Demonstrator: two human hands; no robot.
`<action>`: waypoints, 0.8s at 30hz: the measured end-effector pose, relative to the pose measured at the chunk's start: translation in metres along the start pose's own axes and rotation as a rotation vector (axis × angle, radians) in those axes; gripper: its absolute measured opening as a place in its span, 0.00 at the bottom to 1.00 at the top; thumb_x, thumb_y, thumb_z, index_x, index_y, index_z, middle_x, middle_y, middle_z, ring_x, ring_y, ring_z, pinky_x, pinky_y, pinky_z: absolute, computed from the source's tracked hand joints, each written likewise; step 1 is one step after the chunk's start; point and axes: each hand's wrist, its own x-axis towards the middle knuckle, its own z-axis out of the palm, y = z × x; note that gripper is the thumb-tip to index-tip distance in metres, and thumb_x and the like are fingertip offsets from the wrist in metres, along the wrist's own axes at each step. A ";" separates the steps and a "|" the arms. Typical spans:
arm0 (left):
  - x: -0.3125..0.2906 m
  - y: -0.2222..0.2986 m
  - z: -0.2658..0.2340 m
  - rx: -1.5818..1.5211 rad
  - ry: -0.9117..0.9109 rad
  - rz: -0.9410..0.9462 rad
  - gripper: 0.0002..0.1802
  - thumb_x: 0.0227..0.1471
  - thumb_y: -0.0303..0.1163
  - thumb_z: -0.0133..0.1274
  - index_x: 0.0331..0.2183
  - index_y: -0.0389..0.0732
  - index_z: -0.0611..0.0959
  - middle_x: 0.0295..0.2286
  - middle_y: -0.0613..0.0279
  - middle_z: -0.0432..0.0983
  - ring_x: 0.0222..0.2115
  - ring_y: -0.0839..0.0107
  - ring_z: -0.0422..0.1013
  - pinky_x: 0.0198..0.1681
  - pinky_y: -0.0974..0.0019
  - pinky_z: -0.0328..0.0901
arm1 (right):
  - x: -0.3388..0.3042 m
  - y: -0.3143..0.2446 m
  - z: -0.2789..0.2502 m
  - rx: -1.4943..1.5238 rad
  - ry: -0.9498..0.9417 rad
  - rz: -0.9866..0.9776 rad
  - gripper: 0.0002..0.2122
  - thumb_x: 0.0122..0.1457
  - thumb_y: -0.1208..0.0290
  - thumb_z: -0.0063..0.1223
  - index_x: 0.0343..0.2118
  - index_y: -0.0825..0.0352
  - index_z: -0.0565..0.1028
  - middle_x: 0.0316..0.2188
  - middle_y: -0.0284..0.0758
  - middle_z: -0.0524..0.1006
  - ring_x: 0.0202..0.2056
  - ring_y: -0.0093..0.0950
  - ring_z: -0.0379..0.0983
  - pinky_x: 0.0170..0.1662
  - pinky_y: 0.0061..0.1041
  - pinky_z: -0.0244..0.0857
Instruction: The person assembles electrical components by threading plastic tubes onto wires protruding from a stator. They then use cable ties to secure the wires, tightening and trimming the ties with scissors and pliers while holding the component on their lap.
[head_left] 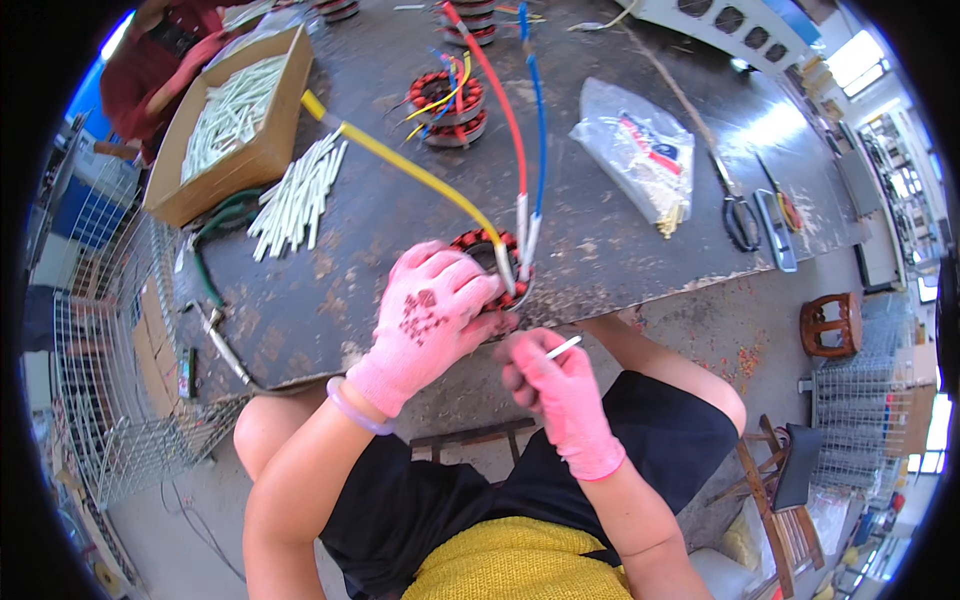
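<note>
Pink-gloved, my left hand (432, 308) curls on the red-and-black ring (470, 241) at the edge of the table (620, 268), as I watch from far off. My right hand (555, 385) pinches a thin white stick (565, 348) near it. Yellow, red and blue wires (415, 178) poke up from the ring.

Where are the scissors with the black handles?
In the head view, the black-handled scissors lie on the right side of the dark table, between the clear plastic bag and a flat blue-grey tool.
</note>
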 end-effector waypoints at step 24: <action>-0.004 0.008 -0.046 0.151 0.119 0.012 0.20 0.36 0.42 0.67 0.34 0.47 0.81 0.32 0.67 0.74 0.38 0.65 0.71 0.49 0.55 0.59 | 0.000 -0.029 -0.003 -0.073 -0.114 -0.146 0.14 0.64 0.58 0.53 0.40 0.65 0.77 0.27 0.25 0.75 0.25 0.11 0.64 0.28 0.11 0.58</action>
